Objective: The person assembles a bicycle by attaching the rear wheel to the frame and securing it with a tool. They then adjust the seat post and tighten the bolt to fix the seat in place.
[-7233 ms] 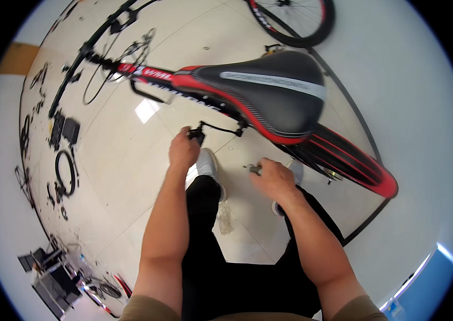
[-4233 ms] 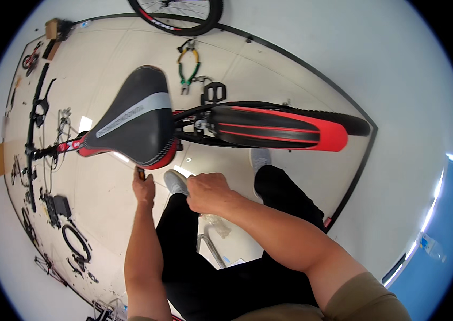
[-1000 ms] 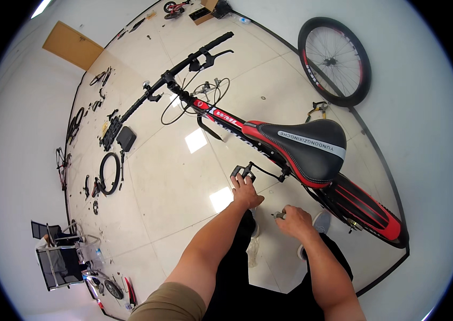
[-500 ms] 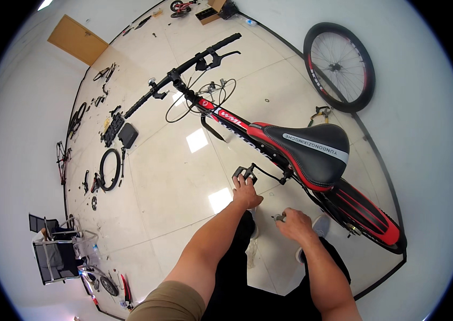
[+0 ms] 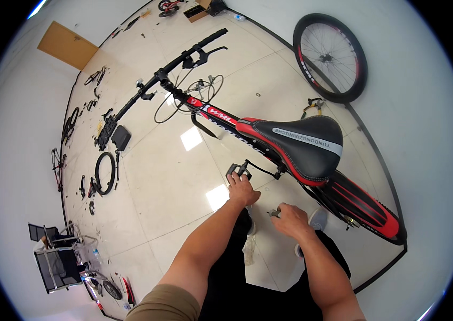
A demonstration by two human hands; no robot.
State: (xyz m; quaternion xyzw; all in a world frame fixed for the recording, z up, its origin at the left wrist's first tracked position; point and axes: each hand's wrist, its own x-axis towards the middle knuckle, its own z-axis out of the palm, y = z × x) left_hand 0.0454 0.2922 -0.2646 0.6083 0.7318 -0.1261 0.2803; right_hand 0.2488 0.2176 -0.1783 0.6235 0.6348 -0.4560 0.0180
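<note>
A red and black bicycle (image 5: 258, 142) without its front wheel stands before me, its black saddle (image 5: 296, 152) at right. My left hand (image 5: 243, 191) has its fingers over the black pedal (image 5: 238, 172) at the end of the crank arm (image 5: 263, 167). To the right and nearer to me, my right hand (image 5: 292, 220) is closed around a small grey metal tool (image 5: 274, 213), whose tip points left toward the left hand. Its exact kind is hidden in the fingers. The rear wheel and red-striped mudguard (image 5: 360, 206) lie beyond my right hand.
A loose wheel (image 5: 329, 58) leans against the right wall, with yellow-handled pliers-like tools (image 5: 313, 107) near it. Loose cables (image 5: 205, 93) hang by the handlebar (image 5: 175, 61). At left are a tyre (image 5: 105, 173), a black case (image 5: 121, 137), scattered bike parts and mesh chairs (image 5: 58, 267).
The view has shifted slightly, so the bicycle and room appear a little farther left. My left hand stays at the pedal, and my right hand still holds the small tool.
</note>
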